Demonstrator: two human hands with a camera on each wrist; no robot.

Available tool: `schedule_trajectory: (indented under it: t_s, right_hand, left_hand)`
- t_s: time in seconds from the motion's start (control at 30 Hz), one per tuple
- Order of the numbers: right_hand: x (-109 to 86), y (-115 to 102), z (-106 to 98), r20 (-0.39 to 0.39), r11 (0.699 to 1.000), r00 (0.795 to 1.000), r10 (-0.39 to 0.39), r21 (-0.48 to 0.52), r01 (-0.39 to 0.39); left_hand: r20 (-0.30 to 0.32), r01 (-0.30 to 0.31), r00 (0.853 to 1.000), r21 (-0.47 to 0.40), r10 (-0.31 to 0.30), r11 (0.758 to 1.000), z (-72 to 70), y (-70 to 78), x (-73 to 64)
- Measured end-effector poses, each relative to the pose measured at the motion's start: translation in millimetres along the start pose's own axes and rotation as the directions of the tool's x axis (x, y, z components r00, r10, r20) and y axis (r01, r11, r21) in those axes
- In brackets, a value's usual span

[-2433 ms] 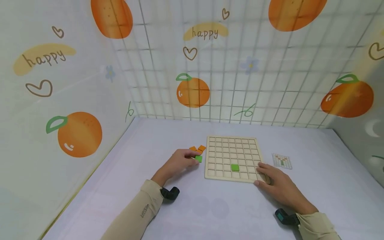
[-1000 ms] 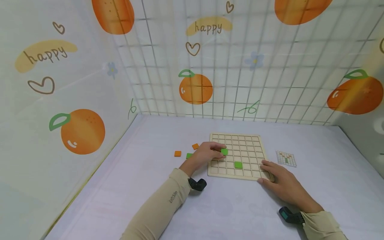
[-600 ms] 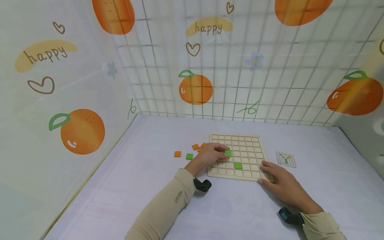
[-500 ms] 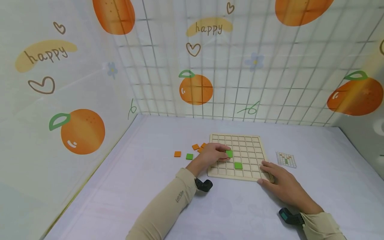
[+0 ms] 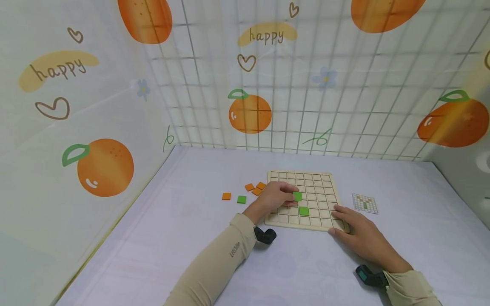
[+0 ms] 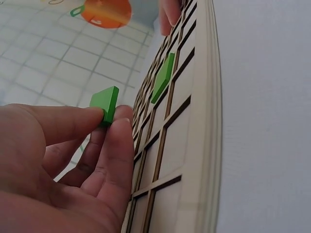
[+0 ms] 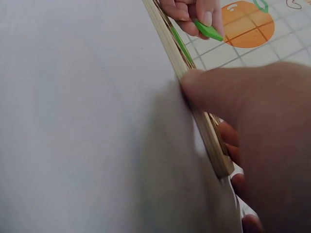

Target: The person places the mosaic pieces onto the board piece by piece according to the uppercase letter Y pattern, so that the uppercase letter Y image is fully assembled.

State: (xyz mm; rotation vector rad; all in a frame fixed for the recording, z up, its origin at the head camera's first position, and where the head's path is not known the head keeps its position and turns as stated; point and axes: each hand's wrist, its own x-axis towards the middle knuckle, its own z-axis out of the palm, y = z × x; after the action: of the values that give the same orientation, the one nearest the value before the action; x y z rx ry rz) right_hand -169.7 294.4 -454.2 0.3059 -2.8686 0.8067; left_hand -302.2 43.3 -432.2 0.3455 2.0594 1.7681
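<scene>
My left hand pinches a green square tile between thumb and fingers, above the wooden grid board. In the left wrist view the held tile is tilted on edge, apart from the board. A second green tile lies in a cell near the board's front, just below the held one. My right hand holds the board's front right corner. The right wrist view shows its thumb against the board's front edge, with fingers partly hidden on the other side.
Left of the board lie a loose green tile, an orange tile and a cluster of orange tiles. A small pattern card with a coloured grid is right of the board. Printed cloth walls enclose the white table.
My left hand took a green tile from beside the board and carried it right over the grid, lately only slightly further right. The loose tiles are more spread out. My right hand stays at the corner.
</scene>
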Motion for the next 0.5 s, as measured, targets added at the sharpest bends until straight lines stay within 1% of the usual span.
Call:
schedule_trajectory:
  t_s: [0.13, 0.3, 0.5]
  right_hand:
    - [0.7, 0.9, 0.2, 0.000, 1.000, 1.000, 0.005, -0.008, -0.005]
    - [1.0, 2.3, 0.6, 0.005, 1.000, 1.000, 0.006, -0.018, -0.006]
    - [0.7, 2.7, 0.3, 0.001, 1.000, 1.000, 0.004, -0.009, -0.004]
  left_hand:
    - [-0.027, 0.007, 1.000, 0.013, -0.007, 1.000, 5.2, -0.1, 2.4]
    - [-0.060, 0.008, 0.998, 0.073, -0.003, 0.997, 11.1, -0.5, 4.2]
    - [-0.075, 0.009, 0.997, 0.146, 0.002, 0.989, 14.7, -0.6, 5.6]
